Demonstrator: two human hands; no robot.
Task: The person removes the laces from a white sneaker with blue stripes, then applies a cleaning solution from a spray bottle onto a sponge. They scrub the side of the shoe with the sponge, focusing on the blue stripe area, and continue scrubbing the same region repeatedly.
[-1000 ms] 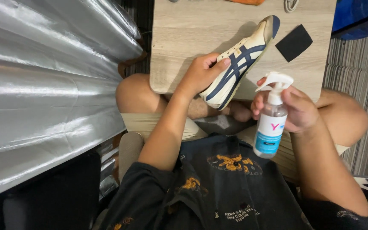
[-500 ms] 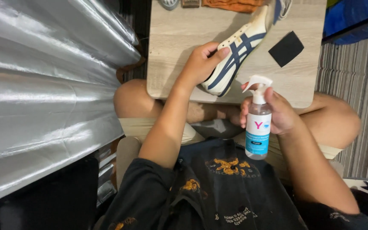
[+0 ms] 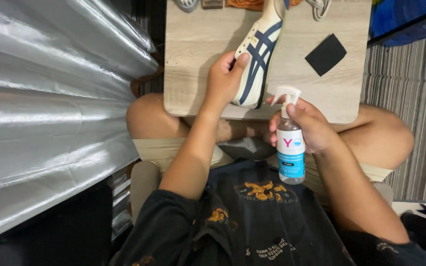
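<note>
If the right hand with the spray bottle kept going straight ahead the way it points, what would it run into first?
Most likely the sneaker. The right hand points the spray bottle up the picture toward the wooden table, and the shoe's heel end, steadied by the left hand, lies just ahead. Depth is unclear; the table edge might come first.

Small wooden table [image 3: 198, 44]; on it white-navy sneaker [image 3: 258, 54]; black square pad [image 3: 325, 54].
</note>
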